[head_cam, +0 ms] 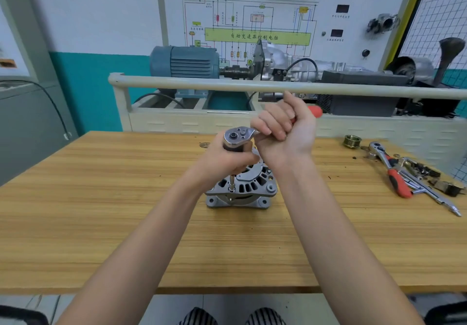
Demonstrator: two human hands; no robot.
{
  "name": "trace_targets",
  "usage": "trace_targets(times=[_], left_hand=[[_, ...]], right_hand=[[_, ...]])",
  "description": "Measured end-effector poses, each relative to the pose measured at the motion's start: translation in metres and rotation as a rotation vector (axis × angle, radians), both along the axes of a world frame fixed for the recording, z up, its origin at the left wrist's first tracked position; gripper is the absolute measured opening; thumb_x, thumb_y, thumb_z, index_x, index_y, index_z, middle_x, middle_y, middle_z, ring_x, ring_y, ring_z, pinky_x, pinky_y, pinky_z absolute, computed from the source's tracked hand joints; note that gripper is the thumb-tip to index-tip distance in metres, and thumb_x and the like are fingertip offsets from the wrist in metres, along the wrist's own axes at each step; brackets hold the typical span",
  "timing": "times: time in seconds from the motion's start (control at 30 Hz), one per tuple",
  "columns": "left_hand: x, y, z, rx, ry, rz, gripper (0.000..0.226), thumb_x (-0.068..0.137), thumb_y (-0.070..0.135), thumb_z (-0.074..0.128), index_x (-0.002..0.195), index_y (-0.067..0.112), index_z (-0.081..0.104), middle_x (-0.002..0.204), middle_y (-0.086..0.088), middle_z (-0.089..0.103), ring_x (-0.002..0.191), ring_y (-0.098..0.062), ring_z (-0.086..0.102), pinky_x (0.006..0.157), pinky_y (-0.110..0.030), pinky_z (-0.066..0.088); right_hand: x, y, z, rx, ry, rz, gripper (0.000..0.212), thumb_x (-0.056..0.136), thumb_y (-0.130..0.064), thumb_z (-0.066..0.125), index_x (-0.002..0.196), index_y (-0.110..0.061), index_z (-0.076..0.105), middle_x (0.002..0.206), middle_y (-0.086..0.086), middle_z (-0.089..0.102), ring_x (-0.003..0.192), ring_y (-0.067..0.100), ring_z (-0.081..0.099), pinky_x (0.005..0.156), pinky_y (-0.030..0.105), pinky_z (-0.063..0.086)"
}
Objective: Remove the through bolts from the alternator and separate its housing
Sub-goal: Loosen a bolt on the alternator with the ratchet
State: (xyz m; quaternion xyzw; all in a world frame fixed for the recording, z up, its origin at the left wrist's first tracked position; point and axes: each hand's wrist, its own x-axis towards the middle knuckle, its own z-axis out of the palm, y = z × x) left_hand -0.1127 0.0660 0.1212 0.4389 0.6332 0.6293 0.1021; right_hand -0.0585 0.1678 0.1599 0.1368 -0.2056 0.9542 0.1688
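A silver alternator (pixel 249 190) stands on the wooden table (pixel 126 211), a little beyond its middle. A ratchet wrench (pixel 238 135) with a red handle sits above it, its extension bar and socket (pixel 232 185) reaching straight down onto a through bolt at the housing's front left rim. My left hand (pixel 227 159) grips the extension just under the ratchet head. My right hand (pixel 285 129) grips the ratchet's red handle, whose tip pokes out to the right. The hands hide part of the alternator's top.
At the table's right end lie a second red-handled ratchet (pixel 390 170), extension bars, small parts and a grooved pulley (pixel 352 140). Behind the table a cream rail (pixel 227 86) fronts a training rig with a blue motor (pixel 184 62) and a gearbox.
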Motion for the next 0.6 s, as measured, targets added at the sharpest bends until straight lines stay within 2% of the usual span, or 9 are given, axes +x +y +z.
trace_targets(times=[0.13,0.23,0.33,0.43,0.5,0.6], left_hand=[[0.002,0.010,-0.007,0.201,-0.106,0.220,0.038,0.069,-0.003,0.056,0.048,0.023,0.039,0.041,0.012,0.033,0.037,-0.005,0.028,0.039,-0.016,0.025],[0.004,0.014,-0.009,0.216,-0.098,0.290,0.043,0.072,-0.006,0.058,0.048,0.024,0.039,0.041,0.014,0.032,0.038,-0.004,0.027,0.039,-0.015,0.025],[0.001,0.008,-0.005,0.123,-0.024,0.201,0.031,0.059,0.004,0.057,0.040,0.024,0.042,0.040,0.013,0.035,0.038,-0.005,0.029,0.041,-0.017,0.026],[-0.003,-0.003,0.000,-0.008,0.090,0.042,0.034,0.065,0.005,0.063,0.043,0.024,0.045,0.040,0.006,0.040,0.039,-0.011,0.035,0.044,-0.019,0.031],[-0.005,-0.005,0.003,-0.043,0.085,-0.057,0.036,0.069,0.005,0.063,0.044,0.024,0.045,0.040,0.004,0.039,0.039,-0.012,0.034,0.046,-0.021,0.031],[-0.005,-0.002,0.003,-0.056,0.064,-0.080,0.039,0.070,0.004,0.060,0.042,0.026,0.043,0.039,0.009,0.036,0.038,-0.010,0.030,0.045,-0.021,0.026]], right_hand=[[0.015,-0.022,-0.019,-0.003,0.148,-0.268,0.056,0.100,-0.016,0.031,0.044,-0.019,0.035,0.037,-0.005,0.025,0.032,0.010,0.024,0.041,0.022,0.034],[0.017,-0.025,-0.020,0.011,0.182,-0.291,0.056,0.100,-0.016,0.030,0.044,-0.019,0.035,0.037,-0.005,0.026,0.033,0.010,0.024,0.043,0.023,0.035],[0.010,-0.011,-0.011,0.027,0.112,-0.175,0.056,0.098,-0.017,0.033,0.042,-0.018,0.035,0.036,-0.005,0.024,0.030,0.008,0.021,0.038,0.021,0.029],[0.001,0.004,0.001,0.060,0.035,0.042,0.055,0.096,-0.018,0.035,0.041,-0.017,0.034,0.034,-0.006,0.024,0.027,0.008,0.021,0.035,0.020,0.024],[-0.005,0.009,0.007,0.078,0.009,0.162,0.056,0.096,-0.018,0.034,0.041,-0.016,0.033,0.033,-0.005,0.024,0.026,0.008,0.022,0.035,0.020,0.023],[-0.007,0.010,0.008,0.060,-0.008,0.188,0.054,0.095,-0.017,0.036,0.040,-0.016,0.033,0.032,-0.006,0.024,0.025,0.008,0.022,0.035,0.020,0.022]])
